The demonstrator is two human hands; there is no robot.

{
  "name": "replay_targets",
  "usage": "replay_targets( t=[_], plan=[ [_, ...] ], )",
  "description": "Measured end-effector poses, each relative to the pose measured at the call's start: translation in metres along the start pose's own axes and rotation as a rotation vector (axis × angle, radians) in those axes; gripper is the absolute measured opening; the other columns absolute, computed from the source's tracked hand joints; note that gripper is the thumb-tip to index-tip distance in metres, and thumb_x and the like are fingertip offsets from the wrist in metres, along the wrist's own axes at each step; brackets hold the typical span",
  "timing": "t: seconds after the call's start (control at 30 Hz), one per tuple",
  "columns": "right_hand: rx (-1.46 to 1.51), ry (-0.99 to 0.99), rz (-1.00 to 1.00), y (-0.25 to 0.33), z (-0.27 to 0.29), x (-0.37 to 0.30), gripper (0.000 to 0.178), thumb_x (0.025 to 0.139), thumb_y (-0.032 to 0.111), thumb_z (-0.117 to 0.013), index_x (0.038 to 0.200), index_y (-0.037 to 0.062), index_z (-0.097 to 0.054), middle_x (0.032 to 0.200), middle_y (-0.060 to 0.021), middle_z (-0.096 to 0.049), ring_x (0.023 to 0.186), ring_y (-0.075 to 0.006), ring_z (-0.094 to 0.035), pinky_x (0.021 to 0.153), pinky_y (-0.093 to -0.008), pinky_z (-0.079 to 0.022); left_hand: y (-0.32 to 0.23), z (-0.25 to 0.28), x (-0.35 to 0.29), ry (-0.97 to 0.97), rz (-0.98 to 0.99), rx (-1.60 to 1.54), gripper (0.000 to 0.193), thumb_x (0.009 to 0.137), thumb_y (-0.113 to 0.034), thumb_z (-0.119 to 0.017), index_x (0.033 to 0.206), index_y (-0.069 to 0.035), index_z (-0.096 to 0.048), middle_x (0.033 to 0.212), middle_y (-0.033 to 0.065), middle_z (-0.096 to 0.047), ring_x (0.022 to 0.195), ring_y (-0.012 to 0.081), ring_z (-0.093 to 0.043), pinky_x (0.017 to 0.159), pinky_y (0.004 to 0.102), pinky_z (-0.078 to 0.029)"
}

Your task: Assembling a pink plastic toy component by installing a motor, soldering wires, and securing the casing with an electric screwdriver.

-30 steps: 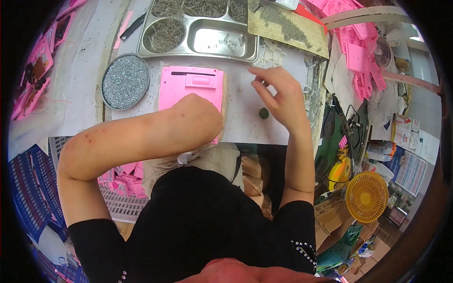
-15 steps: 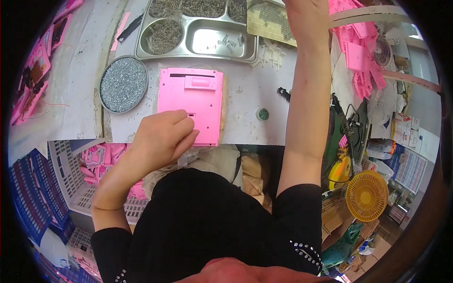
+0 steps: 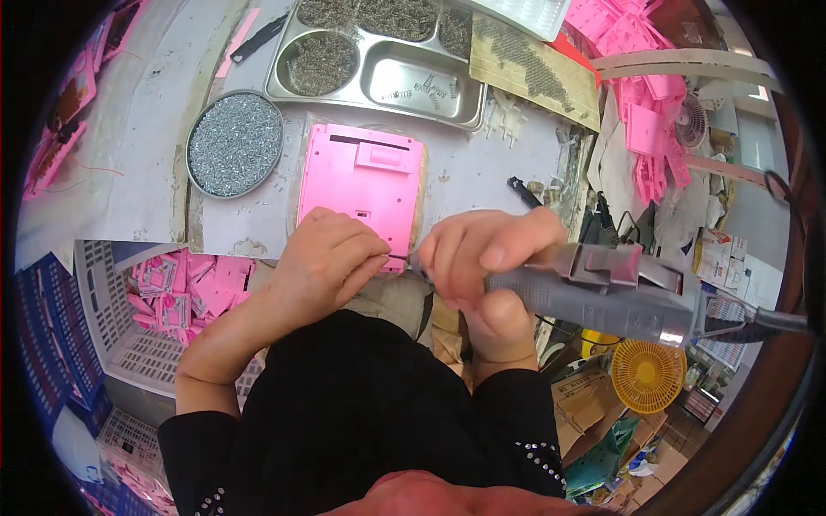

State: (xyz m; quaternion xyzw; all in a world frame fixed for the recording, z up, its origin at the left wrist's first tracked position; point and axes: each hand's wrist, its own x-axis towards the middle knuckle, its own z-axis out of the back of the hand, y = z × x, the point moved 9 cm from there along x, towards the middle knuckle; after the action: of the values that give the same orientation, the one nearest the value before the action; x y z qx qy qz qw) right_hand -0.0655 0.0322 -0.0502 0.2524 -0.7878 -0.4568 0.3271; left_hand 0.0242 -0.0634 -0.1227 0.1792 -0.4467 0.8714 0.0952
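A pink plastic casing (image 3: pixel 344 176) lies flat at the table's front edge, a slot and a raised block near its far end. My right hand (image 3: pixel 477 254) is wrapped round a grey electric screwdriver (image 3: pixel 594 301), whose cord runs off to the right. The thin bit (image 3: pixel 399 257) points left over the casing's near right corner. At the bit's tip, the fingers of my left hand (image 3: pixel 323 258) are pinched together over the casing's near part; what they hold, if anything, is too small to make out. Left of the casing stands a round dish (image 3: pixel 191 163) full of small silvery screws.
A metal compartment tray (image 3: pixel 473 112) holding springs stands behind the casing. Right of it lie a tan board (image 3: pixel 568 99) with small metal pieces and a black part (image 3: pixel 523 191). Pink parts pile up at far right (image 3: pixel 645 129) and in a white crate (image 3: pixel 107 301) at lower left.
My right hand has come down from the far right of the table and now holds the electric screwdriver. My left hand has shifted right and nearer, toward the casing's near right corner.
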Motion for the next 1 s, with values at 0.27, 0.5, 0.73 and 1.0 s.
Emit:
replay_targets(
  t=[0.27, 0.5, 0.73, 1.0],
  plan=[
    [-0.028, -0.003, -0.006, -0.009, -0.012, -0.001, 0.036, 0.095, 0.033, -0.077, 0.108, 0.0135, -0.050, 0.059, 0.0036, -0.050, 0.052, -0.0136, -0.052, 0.056, -0.0325, -0.044, -0.001, 0.003, -0.006, -0.021, -0.039, 0.098, 0.019, 0.079, -0.010, -0.079, 0.095, -0.009, -0.069, 0.092, 0.0042, -0.068, 0.083, 0.0255, -0.064, 0.078, 0.0403, -0.044],
    [-0.117, -0.063, 0.008, -0.013, 0.003, -0.001, 0.038, 0.094, 0.034, -0.077, 0.107, 0.0130, -0.047, 0.060, 0.0020, -0.050, 0.052, -0.0148, -0.051, 0.058, -0.0336, -0.047, 0.094, 0.113, -0.008, -0.233, 0.309, 0.672, 0.015, 0.080, -0.016, -0.078, 0.094, -0.012, -0.071, 0.099, 0.0053, -0.068, 0.098, 0.0293, -0.063, 0.089, 0.0459, -0.042],
    [-0.115, -0.060, 0.015, -0.011, 0.019, -0.016, 0.037, 0.095, 0.031, -0.076, 0.108, 0.0118, -0.047, 0.061, 0.0008, -0.051, 0.053, -0.0153, -0.051, 0.061, -0.0349, -0.048, 0.132, 0.135, -0.015, -0.216, 0.311, 0.698, 0.010, 0.086, -0.021, -0.075, 0.089, -0.013, -0.071, 0.099, 0.0025, -0.065, 0.101, 0.0262, -0.062, 0.091, 0.0470, -0.040],
    [-0.077, 0.021, -0.034, -0.021, 0.020, -0.046, 0.029, 0.094, 0.020, -0.076, 0.111, 0.0115, -0.054, 0.066, -0.0009, -0.056, 0.058, -0.0165, -0.057, 0.066, -0.0371, -0.051, 0.143, 0.140, -0.001, -0.111, 0.307, 0.870, 0.011, 0.092, -0.020, -0.070, 0.095, -0.009, -0.067, 0.102, 0.0051, -0.067, 0.099, 0.0262, -0.064, 0.089, 0.0451, -0.043]
  ],
)
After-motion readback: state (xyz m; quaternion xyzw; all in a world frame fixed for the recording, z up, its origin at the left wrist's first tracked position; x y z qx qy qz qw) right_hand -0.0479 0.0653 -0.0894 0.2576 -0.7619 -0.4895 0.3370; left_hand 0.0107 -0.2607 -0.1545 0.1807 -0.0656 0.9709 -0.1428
